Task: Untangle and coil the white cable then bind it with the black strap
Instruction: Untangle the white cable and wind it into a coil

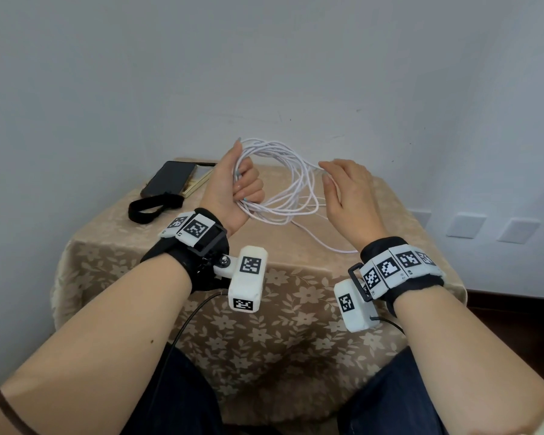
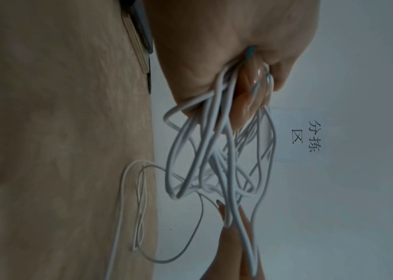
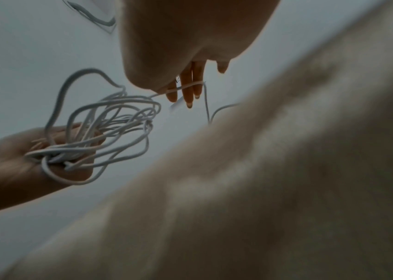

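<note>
- White cable gathered in several loose, uneven loops, held up above the worktop; loops hang from the left hand toward 3 o'clock, lower strands touching the cloth.
- One loose strand trails off the bundle toward 5 o'clock across the worktop, ending near the right wrist.
- Left hand has its fingers curled around the bundle, thumb up, gripping all loops together at their 9 o'clock side; left wrist view shows the strands coming out of the fist in a messy fan, still crossed over each other.
- Right hand has its fingers relaxed and nearly straight, at the 3 o'clock side of the loops; right wrist view shows a single strand running across the fingers, no pinch visible.
- The two hands are apart, with the loops between them.
- Black strap lies in a loop on the worktop at 9 o'clock of the left hand, well apart from the cable.
- Dark phone on a notebook just beyond the strap, toward 11 o'clock, at the far left edge of the worktop.
- Worktop covered by a beige floral cloth; pale wall behind it.
- Marker-tagged bands and white camera blocks on both wrists.
</note>
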